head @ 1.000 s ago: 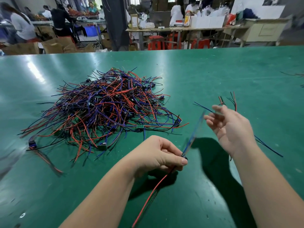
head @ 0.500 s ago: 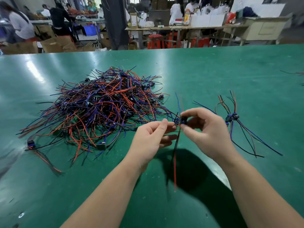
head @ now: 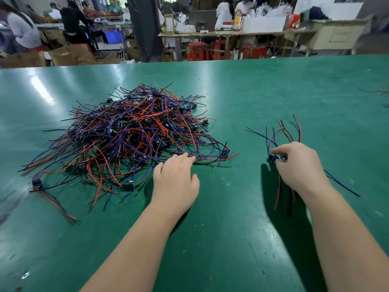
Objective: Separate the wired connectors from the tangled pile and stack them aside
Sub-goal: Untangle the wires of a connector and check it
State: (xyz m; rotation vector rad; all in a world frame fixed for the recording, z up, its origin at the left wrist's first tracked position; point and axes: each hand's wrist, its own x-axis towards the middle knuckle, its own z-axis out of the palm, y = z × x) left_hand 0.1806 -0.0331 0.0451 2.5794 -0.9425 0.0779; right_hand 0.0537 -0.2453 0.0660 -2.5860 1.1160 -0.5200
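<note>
A tangled pile of wired connectors [head: 128, 140] with red, blue and black leads lies on the green table at centre left. My left hand [head: 175, 178] reaches palm down to the pile's near right edge, fingertips touching the wires there. To the right, my right hand [head: 299, 165] pinches a small dark connector [head: 273, 158] with red and blue wires hanging from it. It holds the connector right over the small set-aside stack [head: 282, 131], whose wires fan out behind and beside the hand.
A single loose connector [head: 36, 183] with trailing wires lies at the left of the pile. A few stray wires [head: 376, 91] show at the table's far right edge. Behind the table [head: 273, 85] are workbenches, red stools, boxes and people.
My right hand took the connector from my left hand and carried it right to the small stack. My left hand let go and moved forward to the pile's edge.
</note>
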